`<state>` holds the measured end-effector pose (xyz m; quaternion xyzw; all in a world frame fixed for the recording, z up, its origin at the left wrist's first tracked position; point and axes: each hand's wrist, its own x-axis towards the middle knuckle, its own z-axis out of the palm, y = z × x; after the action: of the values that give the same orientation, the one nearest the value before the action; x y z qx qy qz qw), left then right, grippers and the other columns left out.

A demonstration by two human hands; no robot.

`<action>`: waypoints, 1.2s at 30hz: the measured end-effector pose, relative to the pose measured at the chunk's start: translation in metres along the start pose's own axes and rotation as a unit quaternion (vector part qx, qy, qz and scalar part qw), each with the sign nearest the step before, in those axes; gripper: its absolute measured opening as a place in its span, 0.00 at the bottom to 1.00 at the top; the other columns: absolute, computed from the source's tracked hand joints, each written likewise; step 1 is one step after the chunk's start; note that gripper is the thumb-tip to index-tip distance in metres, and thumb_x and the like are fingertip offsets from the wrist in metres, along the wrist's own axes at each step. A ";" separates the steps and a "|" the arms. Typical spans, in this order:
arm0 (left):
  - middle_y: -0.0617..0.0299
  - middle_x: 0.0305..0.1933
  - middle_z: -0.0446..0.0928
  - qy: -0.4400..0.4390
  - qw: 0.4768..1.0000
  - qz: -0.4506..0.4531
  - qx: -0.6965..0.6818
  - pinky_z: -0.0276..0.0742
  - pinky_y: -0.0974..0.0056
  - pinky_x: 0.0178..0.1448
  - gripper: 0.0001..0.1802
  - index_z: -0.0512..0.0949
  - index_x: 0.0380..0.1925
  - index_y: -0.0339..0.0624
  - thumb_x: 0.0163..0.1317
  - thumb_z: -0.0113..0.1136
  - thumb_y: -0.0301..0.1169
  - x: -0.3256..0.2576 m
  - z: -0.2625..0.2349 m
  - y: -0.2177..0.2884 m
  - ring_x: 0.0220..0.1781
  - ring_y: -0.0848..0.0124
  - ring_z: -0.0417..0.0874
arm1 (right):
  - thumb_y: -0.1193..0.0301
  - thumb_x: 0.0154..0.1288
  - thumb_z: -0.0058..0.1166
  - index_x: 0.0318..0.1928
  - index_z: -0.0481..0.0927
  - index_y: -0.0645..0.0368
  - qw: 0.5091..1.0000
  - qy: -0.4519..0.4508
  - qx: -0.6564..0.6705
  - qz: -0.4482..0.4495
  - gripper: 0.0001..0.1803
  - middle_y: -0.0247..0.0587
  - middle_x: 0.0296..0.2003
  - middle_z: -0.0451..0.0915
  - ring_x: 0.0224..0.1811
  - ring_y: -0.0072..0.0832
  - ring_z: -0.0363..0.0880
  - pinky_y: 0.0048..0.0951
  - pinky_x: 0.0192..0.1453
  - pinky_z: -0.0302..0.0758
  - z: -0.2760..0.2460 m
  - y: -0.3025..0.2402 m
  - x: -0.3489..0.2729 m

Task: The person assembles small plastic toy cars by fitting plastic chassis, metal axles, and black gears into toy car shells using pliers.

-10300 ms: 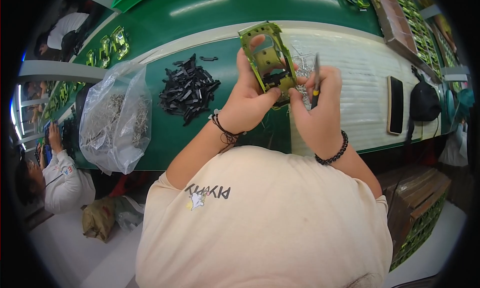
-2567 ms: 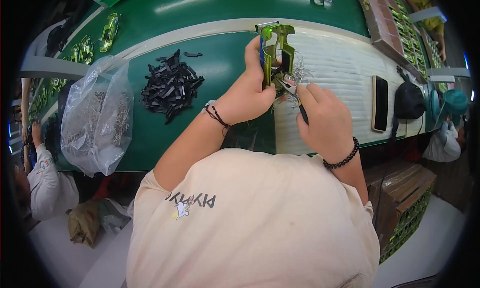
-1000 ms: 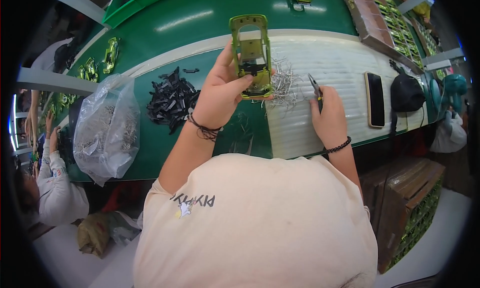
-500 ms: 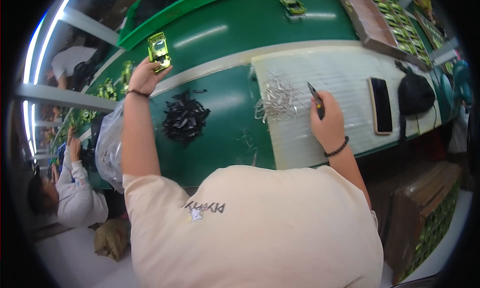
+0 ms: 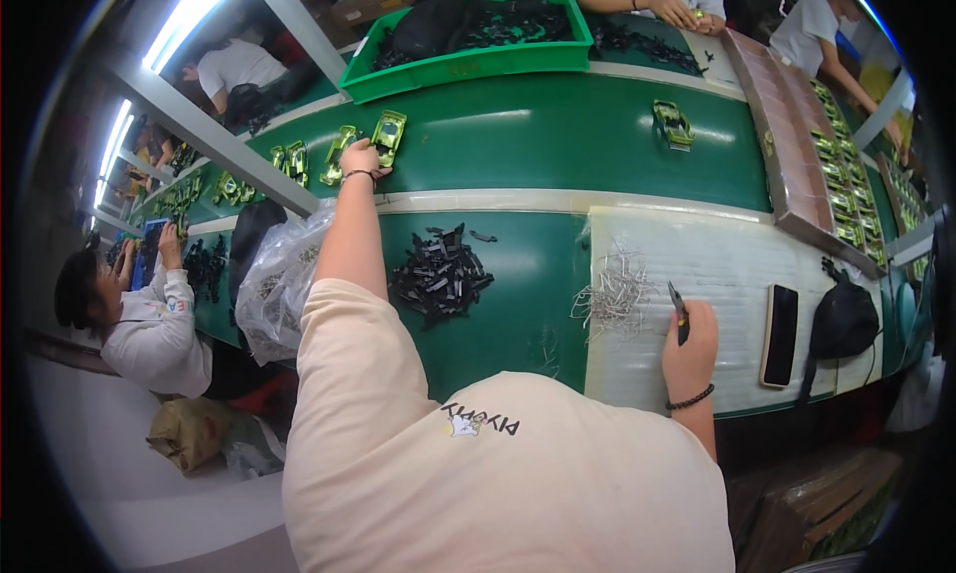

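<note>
Meanwhile black parts [image 5: 439, 275] and metal pins [image 5: 615, 296] lie between both hands.

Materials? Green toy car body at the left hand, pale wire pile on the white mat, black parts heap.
Glossy yellow-green toy car body under the left hand: likely moulded plastic, judging by its sheen.
Pale thin wire pile on the white ribbed mat: looks like bare metal, thin and silvery.
Heap of small black parts: probably matte plastic; too small to confirm.

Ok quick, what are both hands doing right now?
Left hand: stretched far out, at a green toy car on the belt; whether it grips it cannot be told.
Right hand: closed on a small tool.
</note>
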<state>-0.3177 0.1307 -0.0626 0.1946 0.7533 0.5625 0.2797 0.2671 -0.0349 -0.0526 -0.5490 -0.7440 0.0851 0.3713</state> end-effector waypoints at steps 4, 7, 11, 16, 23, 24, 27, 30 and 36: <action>0.53 0.52 0.79 -0.011 0.999 0.046 0.007 0.90 0.52 0.40 0.18 0.79 0.54 0.39 0.67 0.48 0.22 0.017 -0.015 -0.018 0.45 0.60 0.85 | 0.82 0.58 0.57 0.41 0.74 0.64 0.997 -0.001 0.016 0.072 0.10 0.48 0.36 0.76 0.41 0.47 0.74 0.41 0.47 0.71 -0.011 -0.004 -0.003; 0.56 0.47 0.83 -0.028 0.994 0.059 0.082 0.89 0.56 0.43 0.16 0.82 0.50 0.40 0.66 0.51 0.23 0.024 -0.013 -0.031 0.46 0.61 0.85 | 0.81 0.59 0.57 0.43 0.75 0.65 0.994 -0.035 -0.012 0.099 0.12 0.49 0.37 0.76 0.42 0.47 0.74 0.42 0.48 0.72 -0.018 0.008 -0.010; 0.48 0.50 0.82 0.000 0.960 0.176 0.219 0.81 0.55 0.55 0.19 0.82 0.51 0.40 0.59 0.55 0.27 0.025 -0.015 -0.029 0.49 0.53 0.84 | 0.79 0.60 0.58 0.44 0.76 0.64 0.998 -0.015 -0.038 0.037 0.12 0.48 0.37 0.76 0.41 0.47 0.74 0.43 0.46 0.71 -0.023 0.009 -0.011; 0.47 0.52 0.80 0.004 0.805 0.504 0.313 0.76 0.54 0.60 0.19 0.79 0.51 0.39 0.58 0.58 0.27 -0.112 0.036 0.070 0.56 0.52 0.80 | 0.77 0.60 0.59 0.43 0.76 0.64 0.993 -0.022 -0.065 0.097 0.11 0.48 0.36 0.76 0.40 0.47 0.74 0.44 0.45 0.71 -0.033 0.006 -0.014; 0.56 0.45 0.84 -0.500 0.475 0.723 0.048 0.82 0.56 0.49 0.10 0.80 0.39 0.38 0.58 0.56 0.20 -0.412 0.033 0.195 0.43 0.61 0.85 | 0.78 0.61 0.58 0.41 0.75 0.63 0.996 -0.002 -0.078 0.046 0.09 0.47 0.35 0.74 0.40 0.47 0.73 0.42 0.44 0.69 -0.023 0.005 -0.015; 0.55 0.43 0.84 -0.483 0.492 0.720 -0.078 0.84 0.52 0.45 0.07 0.81 0.36 0.39 0.60 0.54 0.21 -0.437 0.029 0.193 0.39 0.59 0.85 | 0.78 0.60 0.58 0.41 0.75 0.63 0.996 0.011 -0.078 0.051 0.09 0.47 0.35 0.74 0.39 0.47 0.73 0.43 0.44 0.69 -0.025 0.000 -0.016; 0.52 0.41 0.83 -0.494 0.542 0.671 -0.109 0.85 0.50 0.41 0.06 0.81 0.34 0.40 0.59 0.55 0.21 -0.460 0.016 0.196 0.34 0.58 0.85 | 0.77 0.59 0.59 0.41 0.74 0.62 0.995 0.026 -0.082 0.049 0.10 0.47 0.34 0.74 0.38 0.47 0.74 0.43 0.42 0.70 -0.025 -0.005 -0.023; 0.53 0.40 0.83 -0.546 0.485 0.667 -0.147 0.84 0.52 0.38 0.07 0.81 0.35 0.40 0.59 0.56 0.21 -0.460 0.035 0.198 0.33 0.58 0.85 | 0.76 0.60 0.59 0.41 0.74 0.62 0.994 0.027 -0.069 0.078 0.11 0.47 0.34 0.74 0.37 0.47 0.74 0.42 0.42 0.70 -0.023 -0.006 -0.032; 0.56 0.37 0.84 -0.636 0.355 0.651 -0.212 0.81 0.56 0.33 0.10 0.82 0.39 0.41 0.57 0.58 0.20 -0.449 0.096 0.207 0.31 0.58 0.84 | 0.75 0.57 0.58 0.42 0.74 0.62 0.998 0.010 -0.055 0.024 0.12 0.47 0.35 0.75 0.39 0.48 0.73 0.47 0.44 0.69 -0.031 -0.008 -0.024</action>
<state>0.0836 -0.0108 0.2063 0.8582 -0.1566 0.4181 0.2532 0.2839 -0.0675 -0.0375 -0.5872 -0.7304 0.0480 0.3456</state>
